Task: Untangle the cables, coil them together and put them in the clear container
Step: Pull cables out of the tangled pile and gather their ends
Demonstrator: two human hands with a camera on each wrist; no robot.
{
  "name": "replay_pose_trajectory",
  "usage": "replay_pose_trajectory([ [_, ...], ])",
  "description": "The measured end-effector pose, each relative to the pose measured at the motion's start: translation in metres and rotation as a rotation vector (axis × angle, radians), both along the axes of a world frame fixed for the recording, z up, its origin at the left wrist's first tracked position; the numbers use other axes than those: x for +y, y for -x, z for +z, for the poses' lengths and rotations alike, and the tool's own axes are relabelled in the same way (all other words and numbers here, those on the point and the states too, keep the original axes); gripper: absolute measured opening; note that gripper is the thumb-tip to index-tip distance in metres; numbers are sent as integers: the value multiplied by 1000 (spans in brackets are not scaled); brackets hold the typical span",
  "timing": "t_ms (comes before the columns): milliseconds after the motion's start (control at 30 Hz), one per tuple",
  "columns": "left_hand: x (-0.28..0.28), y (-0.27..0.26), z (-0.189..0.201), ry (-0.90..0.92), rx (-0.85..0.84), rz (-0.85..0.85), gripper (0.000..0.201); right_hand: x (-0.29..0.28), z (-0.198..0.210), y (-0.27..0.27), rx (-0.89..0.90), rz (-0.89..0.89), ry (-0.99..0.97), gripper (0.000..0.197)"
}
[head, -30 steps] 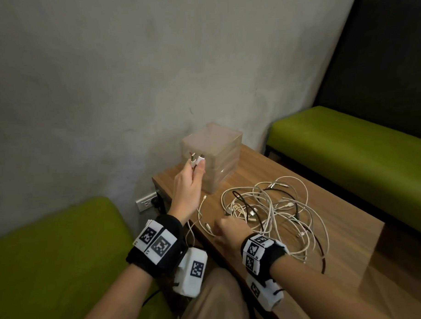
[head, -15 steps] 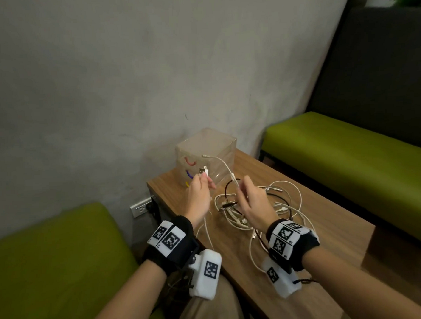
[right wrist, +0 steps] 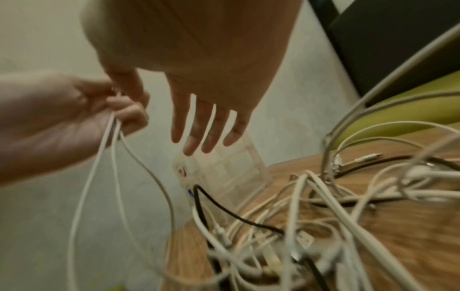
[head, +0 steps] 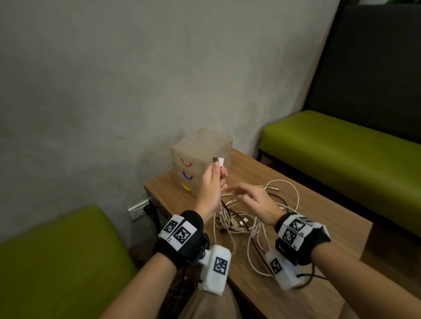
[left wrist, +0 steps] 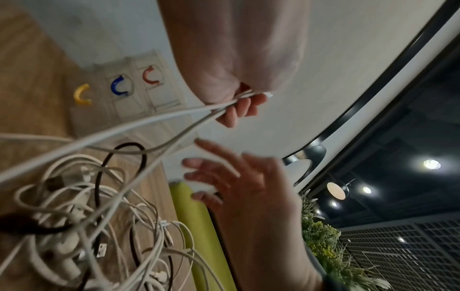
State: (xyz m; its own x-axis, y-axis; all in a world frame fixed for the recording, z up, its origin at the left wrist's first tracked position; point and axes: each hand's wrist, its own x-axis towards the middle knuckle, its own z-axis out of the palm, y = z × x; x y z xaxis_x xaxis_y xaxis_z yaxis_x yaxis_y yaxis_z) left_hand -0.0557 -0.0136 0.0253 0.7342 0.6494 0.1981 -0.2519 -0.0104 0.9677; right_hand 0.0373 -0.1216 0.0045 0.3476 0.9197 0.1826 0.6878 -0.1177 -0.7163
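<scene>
L hand [head: 209, 183]: pinching white cable ends [head: 218, 160] by clear plastic drawer box [head: 199, 145]; R hand [head: 251, 201]: fingers spread, empty, over tangled white/black cable pile [head: 259, 219]

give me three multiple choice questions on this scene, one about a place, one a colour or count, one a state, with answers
1. Where does the container stand?
A. on the bench
B. on the table's far corner, by the wall
C. on the floor

2. What colours are the three handles on the container, top to bottom?
A. red, blue, yellow
B. green, white, black
C. yellow, red, blue

3. What is the right hand doing?
A. gripping the container
B. pinching two plugs
C. open, fingers spread, holding nothing

Answers:
1 B: the head view shows it on the table at the corner nearest the wall.
2 A: the head view shows red over blue over yellow.
3 C: the right wrist view shows its fingers straight and empty, above the cables; the left hand pinches the plugs.
</scene>
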Motion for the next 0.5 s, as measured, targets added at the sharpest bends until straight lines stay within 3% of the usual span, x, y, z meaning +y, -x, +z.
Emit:
replay_pose_trajectory([
  [133, -7, -1, -2, -44, 17, 12, 34, 11, 13, 10, 140, -73, -207, 22],
  [300, -1, -3, -8, -9, -17, 38, 25, 17, -2, 27, 289, -79, -206, 32],
  [400, 2, -2, -11, -15, -22, 39, 14, 20, -11, 33, 206, -126, -235, 39],
  [500, 6, -2, -15, 15, 14, 63, 17, 25, -14, 33, 135, -153, -267, 46],
])
